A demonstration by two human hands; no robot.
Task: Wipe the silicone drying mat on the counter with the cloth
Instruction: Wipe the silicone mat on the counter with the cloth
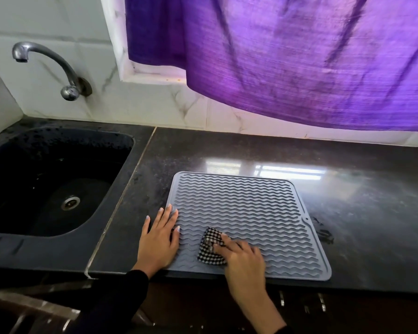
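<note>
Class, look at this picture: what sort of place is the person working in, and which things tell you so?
Most likely a home kitchen: a dark sink with a wall tap is set into a polished stone counter, and a ridged drying mat lies beside it.

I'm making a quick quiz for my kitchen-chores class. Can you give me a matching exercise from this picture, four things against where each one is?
Things:
1. cloth
2. left hand
3. faucet
4. curtain

Places:
A. on the wall above the sink
B. hanging over the window
C. flat on the mat's left edge
D. under the right hand, on the mat

Pairs: 1-D, 2-C, 3-A, 4-B
</note>
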